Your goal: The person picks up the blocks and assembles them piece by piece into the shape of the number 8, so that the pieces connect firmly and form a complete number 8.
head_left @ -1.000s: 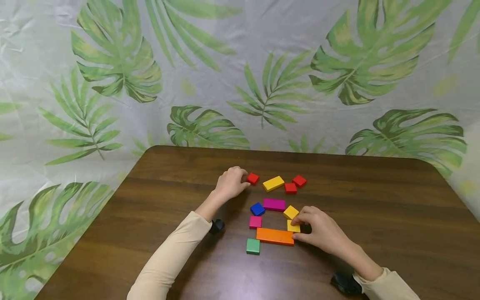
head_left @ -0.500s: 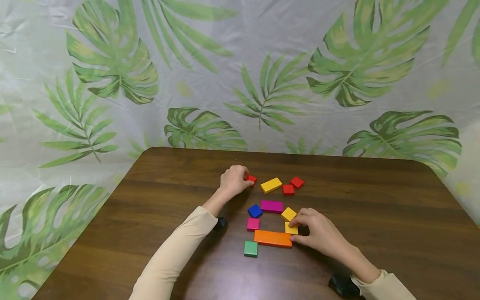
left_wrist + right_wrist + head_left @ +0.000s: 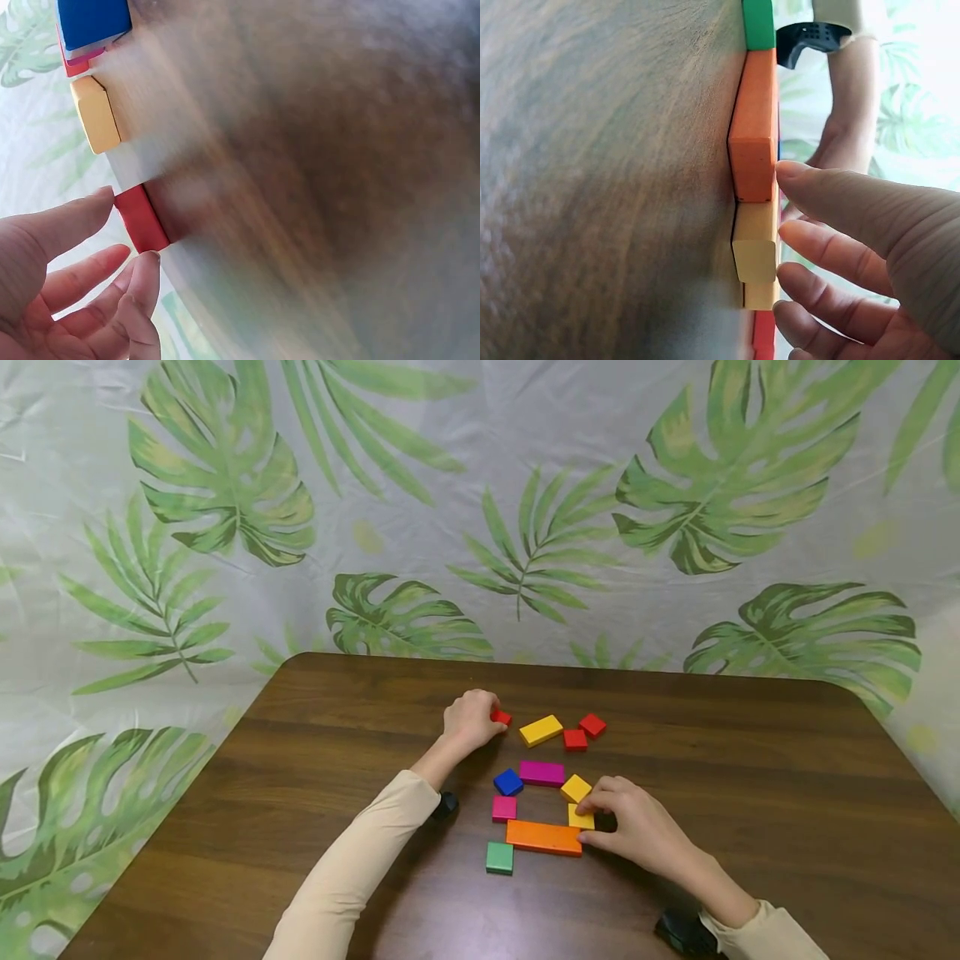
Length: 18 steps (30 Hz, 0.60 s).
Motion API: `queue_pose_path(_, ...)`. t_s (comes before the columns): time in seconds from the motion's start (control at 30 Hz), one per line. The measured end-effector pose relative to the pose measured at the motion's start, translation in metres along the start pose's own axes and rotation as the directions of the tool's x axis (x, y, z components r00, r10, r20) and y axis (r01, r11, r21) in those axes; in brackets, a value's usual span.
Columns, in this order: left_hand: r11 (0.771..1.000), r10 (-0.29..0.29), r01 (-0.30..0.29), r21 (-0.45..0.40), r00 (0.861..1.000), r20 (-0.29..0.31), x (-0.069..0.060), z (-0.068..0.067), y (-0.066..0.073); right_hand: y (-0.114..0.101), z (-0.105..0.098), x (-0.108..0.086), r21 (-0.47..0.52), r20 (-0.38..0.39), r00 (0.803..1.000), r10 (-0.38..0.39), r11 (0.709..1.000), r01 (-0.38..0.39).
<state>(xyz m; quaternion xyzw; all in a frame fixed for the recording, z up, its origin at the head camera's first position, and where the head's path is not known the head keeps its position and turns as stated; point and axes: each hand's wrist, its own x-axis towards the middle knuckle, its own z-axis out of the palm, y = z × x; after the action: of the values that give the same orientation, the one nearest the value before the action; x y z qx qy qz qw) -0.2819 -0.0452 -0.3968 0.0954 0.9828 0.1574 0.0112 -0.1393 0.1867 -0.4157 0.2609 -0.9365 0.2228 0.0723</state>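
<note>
At the far left of the blocks, my left hand (image 3: 471, 722) pinches a red square block (image 3: 501, 718) between thumb and fingertips. The left wrist view shows this red block (image 3: 142, 219) on the table, thumb at one end and a finger at the other. My right hand (image 3: 639, 822), its fingers loosely bent, touches the yellow square (image 3: 576, 817) and the right end of the long orange block (image 3: 543, 837). In the right wrist view, the thumb of my right hand (image 3: 855, 247) rests on the orange block (image 3: 751, 161), a fingertip by the yellow one (image 3: 754, 244).
A yellow bar (image 3: 541, 731) and two red squares (image 3: 575, 740) lie behind a purple bar (image 3: 542, 773). Blue (image 3: 508, 782), pink (image 3: 504, 808), green (image 3: 499, 857) and another yellow (image 3: 576, 788) square lie around it. A leaf-patterned cloth (image 3: 405, 510) hangs behind the table (image 3: 360, 693).
My left hand has moved slightly right, onto the red block, and its fingers have closed around it. My right hand keeps its place at the yellow and orange blocks.
</note>
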Motion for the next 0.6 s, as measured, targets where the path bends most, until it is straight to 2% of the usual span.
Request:
queue_pose_path(0.33,1.0,-0.003,0.003,0.002,1.0,0.023,-0.003,0.0,-0.004,-0.003,0.002,0.001,0.001,0.017,1.0,0.025,1.0,-0.025)
queue_pose_path(0.6,1.0,-0.014,0.015,-0.013,0.999,0.045,-0.012,-0.001,-0.009,-0.001,0.001,0.0,0.011,0.009,1.0,0.014,1.0,-0.014)
